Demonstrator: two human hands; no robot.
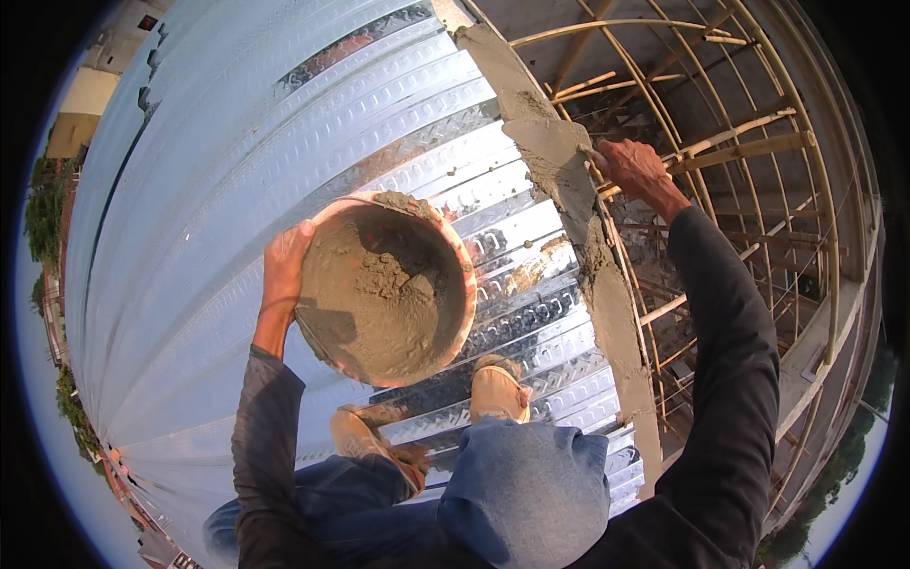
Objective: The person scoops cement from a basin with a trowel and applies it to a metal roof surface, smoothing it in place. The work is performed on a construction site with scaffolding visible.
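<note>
My left hand [287, 263] is closed on the left rim of a round bucket [464, 275], its fingers over the edge. Wet grey mortar [393, 302] lies inside, heaped in the middle, and more is smeared on the rim. My right hand [637, 173] is wrapped round the handle of a trowel [545, 137], which the fingers mostly hide. Its mortar-coated blade lies at a band of mortar [618, 327] running along the edge of the ribbed metal sheets. Where blade and mortar meet is hard to make out.
Shiny corrugated metal decking [218, 180] spreads to the left, with mortar splashes near the band. My shoes [498, 391] stand on it below the bucket. Beyond the edge on the right, a drop shows a framework of bamboo poles [749, 147] and a concrete ledge [815, 356].
</note>
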